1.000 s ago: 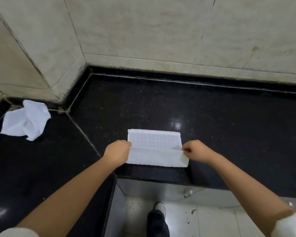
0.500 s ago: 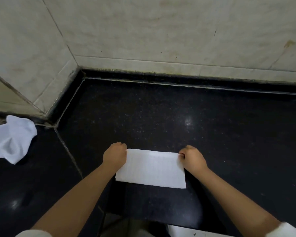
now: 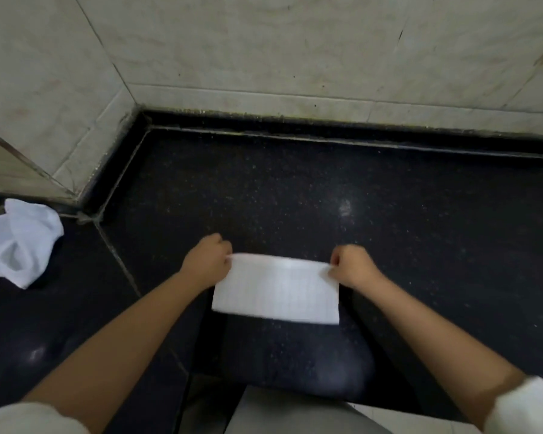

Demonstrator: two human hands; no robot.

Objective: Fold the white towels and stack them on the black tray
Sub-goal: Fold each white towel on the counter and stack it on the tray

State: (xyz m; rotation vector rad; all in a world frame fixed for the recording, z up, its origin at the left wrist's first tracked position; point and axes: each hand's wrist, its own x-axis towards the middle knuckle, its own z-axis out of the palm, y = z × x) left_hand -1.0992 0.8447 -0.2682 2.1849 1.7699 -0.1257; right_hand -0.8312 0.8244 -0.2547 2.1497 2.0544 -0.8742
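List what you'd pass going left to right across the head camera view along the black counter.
crumpled white towel → left hand → folded white towel → right hand

Two bare forearms are showing from the bottom corners, each one uncovered from the sleeve edge down to the wrist. The person is wearing a white top with short sleeves: the left sleeve [image 3: 29, 418] is showing as a pale rounded cuff at the lower left corner, and the right sleeve [image 3: 527, 405] is showing as a white, slightly blurred band at the lower right. The left hand [image 3: 206, 261] and the right hand [image 3: 353, 266] are wearing nothing: no gloves, rings, watch or bands are showing.
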